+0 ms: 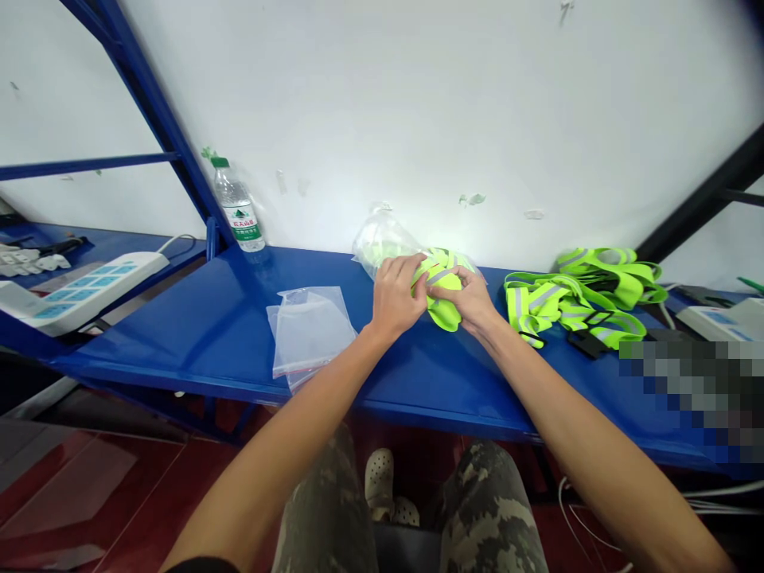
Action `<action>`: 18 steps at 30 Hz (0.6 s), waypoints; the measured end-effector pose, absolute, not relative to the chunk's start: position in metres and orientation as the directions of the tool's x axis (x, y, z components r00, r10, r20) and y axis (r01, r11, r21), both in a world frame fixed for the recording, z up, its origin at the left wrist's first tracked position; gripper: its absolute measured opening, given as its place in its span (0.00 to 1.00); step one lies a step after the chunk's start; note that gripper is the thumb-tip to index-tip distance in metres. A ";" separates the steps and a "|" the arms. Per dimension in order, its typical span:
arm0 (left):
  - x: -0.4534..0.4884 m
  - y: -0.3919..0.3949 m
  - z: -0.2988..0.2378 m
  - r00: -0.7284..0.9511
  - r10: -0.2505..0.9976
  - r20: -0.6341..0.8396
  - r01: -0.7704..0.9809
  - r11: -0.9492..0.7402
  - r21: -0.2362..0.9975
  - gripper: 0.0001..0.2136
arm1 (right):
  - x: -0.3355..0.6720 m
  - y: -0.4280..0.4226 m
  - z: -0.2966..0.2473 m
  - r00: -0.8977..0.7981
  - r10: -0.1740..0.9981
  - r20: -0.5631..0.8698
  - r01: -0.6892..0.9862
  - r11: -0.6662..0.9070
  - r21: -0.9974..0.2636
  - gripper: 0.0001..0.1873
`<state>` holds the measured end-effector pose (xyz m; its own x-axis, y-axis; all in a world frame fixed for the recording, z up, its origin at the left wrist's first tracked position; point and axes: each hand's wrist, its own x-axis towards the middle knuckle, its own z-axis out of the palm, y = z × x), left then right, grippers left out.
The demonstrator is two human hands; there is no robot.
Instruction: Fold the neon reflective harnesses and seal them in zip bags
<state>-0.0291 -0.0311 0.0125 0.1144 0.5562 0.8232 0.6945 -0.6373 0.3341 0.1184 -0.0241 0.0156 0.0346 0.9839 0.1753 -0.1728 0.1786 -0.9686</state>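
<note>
blue metal shelf (179,334), hands (394,298) (465,301) pinching neon reflective fabric (445,314) (perhaps a vest)

Fig. 1. Hidden, cut-off and unreadable regions in my head view.
The reflective yellow fabric (445,314) is partly covered by the left hand (395,298) and right hand (464,301); a pixelated patch (680,390) conceals the lower right; the power strip (716,322) runs off-frame; the water bottle's label (239,223) is too small for me to read.
</note>
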 end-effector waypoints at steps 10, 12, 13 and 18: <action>-0.034 -0.026 0.006 0.265 0.595 0.759 0.676 -0.676 0.294 0.25 | 0.124 -0.017 0.015 0.168 0.983 0.077 -0.210 0.112 -0.971 0.31; -0.034 -0.025 0.005 0.304 0.603 0.737 0.657 -0.694 0.296 0.28 | 0.124 -0.015 0.014 0.185 0.980 0.069 -0.193 0.105 -0.976 0.31; -0.034 -0.024 0.004 0.321 0.609 0.726 0.645 -0.701 0.303 0.29 | 0.124 -0.015 0.013 0.194 0.979 0.067 -0.181 0.103 -0.978 0.30; -0.034 -0.024 0.001 0.366 0.620 0.694 0.607 -0.725 0.327 0.32 | 0.126 -0.010 0.009 0.217 0.975 0.046 -0.196 0.090 -0.977 0.30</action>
